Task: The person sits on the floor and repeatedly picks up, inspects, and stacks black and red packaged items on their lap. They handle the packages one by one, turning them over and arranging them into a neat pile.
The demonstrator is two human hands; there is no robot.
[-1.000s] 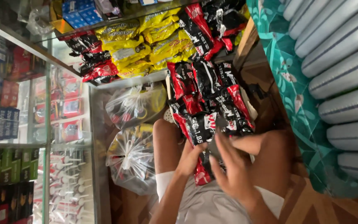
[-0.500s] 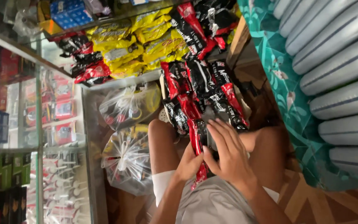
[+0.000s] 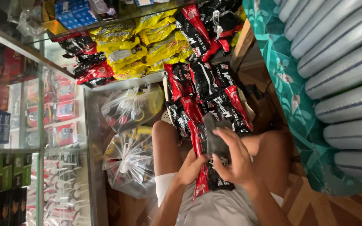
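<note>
Sachet strip (image 3: pixel 200 167), red-black, centre frame over lap: left hand (image 3: pixel 191 167) pinching its edge, right hand (image 3: pixel 231 161) clasping dark sachets; best fed steadily, kept flat, untwisted.

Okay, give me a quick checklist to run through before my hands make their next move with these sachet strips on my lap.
1. Left hand grips the red and black sachet strip: ok.
2. Right hand covers the dark packet: ok.
3. Strips rest across the lap, none seen on the wooden floor: ok.
4. Strip perforations intact: cannot tell.
5. Tied plastic bags lie beside the left leg, apart from both hands: ok.
</note>
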